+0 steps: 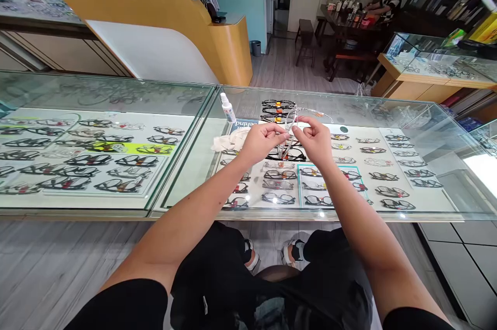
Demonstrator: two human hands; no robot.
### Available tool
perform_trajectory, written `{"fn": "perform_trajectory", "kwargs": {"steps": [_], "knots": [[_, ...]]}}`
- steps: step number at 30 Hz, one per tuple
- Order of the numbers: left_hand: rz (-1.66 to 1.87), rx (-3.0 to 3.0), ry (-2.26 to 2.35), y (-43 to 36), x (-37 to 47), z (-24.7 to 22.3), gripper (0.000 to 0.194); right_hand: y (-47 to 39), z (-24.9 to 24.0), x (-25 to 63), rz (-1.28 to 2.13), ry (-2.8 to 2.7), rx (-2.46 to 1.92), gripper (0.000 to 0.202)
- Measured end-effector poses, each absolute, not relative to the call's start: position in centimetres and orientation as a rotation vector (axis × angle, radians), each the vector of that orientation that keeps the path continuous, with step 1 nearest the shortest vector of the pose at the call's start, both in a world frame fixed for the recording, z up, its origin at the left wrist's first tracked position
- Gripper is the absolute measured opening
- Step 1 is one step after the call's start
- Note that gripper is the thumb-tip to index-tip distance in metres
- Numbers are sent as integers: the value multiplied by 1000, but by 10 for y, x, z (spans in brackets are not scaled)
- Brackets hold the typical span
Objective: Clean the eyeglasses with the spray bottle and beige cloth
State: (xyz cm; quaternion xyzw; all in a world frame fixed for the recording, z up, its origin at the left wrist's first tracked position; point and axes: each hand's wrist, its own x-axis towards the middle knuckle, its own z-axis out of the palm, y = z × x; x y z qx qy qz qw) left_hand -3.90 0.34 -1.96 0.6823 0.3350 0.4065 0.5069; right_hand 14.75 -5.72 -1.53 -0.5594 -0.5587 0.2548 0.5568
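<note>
Above the glass display counter, my left hand (265,142) and my right hand (313,142) are close together, fingers pinched on a pair of clear-framed glasses (292,118). One temple of the glasses extends to the upper right, behind my right hand. A pale crumpled cloth (229,142) lies on the counter just left of my left hand. Behind the cloth stands a small white spray bottle (228,109). Several dark-framed glasses (278,104) are lined up beyond my hands.
The glass counter (194,212) spans the view, with rows of glasses inside. A yellow and white service desk (229,50) stands beyond it. A person (384,6) sits at a far table. Another display case (430,68) stands at the right.
</note>
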Motion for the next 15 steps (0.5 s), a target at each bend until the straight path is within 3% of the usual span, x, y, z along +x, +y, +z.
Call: {"fn": "perform_trajectory", "kwargs": {"steps": [15], "knots": [[1121,1522,805,0,-37,-15,39,-52,-17,157,528,-1231,-1413,49]]}}
